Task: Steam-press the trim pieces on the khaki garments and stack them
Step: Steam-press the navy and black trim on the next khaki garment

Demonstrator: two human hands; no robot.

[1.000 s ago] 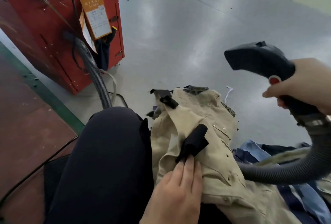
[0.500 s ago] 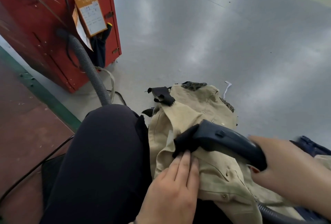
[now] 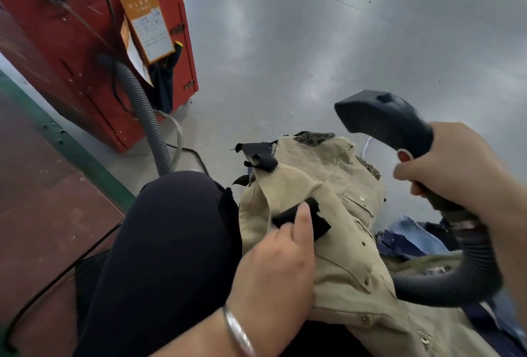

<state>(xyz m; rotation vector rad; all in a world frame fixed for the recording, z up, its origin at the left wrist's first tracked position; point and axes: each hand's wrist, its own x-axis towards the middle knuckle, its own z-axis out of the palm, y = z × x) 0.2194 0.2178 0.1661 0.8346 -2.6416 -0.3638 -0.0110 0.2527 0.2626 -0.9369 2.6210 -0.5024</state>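
A khaki garment (image 3: 336,182) lies over my lap beside my dark-trousered knee (image 3: 171,242). My left hand (image 3: 276,259) holds a black trim piece (image 3: 319,222) on the garment's front edge, one digit laid across it and the other fingers tucked out of sight. A second black trim piece (image 3: 261,154) sticks out at the garment's far end. My right hand (image 3: 447,171) grips the handle of a dark steamer head (image 3: 379,117), held in the air up and to the right of the trim. Its grey hose (image 3: 462,277) loops down under my wrist.
A red cabinet (image 3: 85,43) with an orange tag and a ribbed grey hose (image 3: 148,125) stands at the left. A green-edged brown platform (image 3: 71,154) runs along the left side. Blue garments (image 3: 413,239) lie on the grey floor at the right.
The steamer head was pressed on the black trim half a second ago; my right hand has lifted it up and away to the right. My left hand went from flat fingers to holding the trim.
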